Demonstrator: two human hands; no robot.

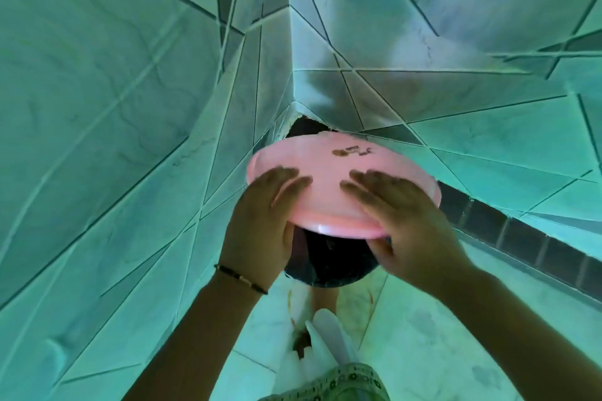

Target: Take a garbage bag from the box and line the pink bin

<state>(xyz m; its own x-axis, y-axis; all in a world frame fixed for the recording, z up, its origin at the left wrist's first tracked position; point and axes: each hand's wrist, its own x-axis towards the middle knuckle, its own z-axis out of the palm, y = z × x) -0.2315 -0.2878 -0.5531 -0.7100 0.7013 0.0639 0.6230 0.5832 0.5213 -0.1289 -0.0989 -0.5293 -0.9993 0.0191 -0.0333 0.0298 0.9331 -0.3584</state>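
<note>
Big tiled walls (97,75) meet in a corner, and the pink bin sits low down in that corner on the tiled floor (423,319). Its round pink lid (329,169) is on top, and dark bag plastic (325,264) shows under the lid, so the bin looks lined already. The lid looks light, hard and smooth, so it may slip; the rim on each side is the best place to hold it. The left hand (264,221) lies on the lid with its thumb tucked under the rim. The right hand (404,221) does the same on the other side, fingers flat and nearly straight.
</note>
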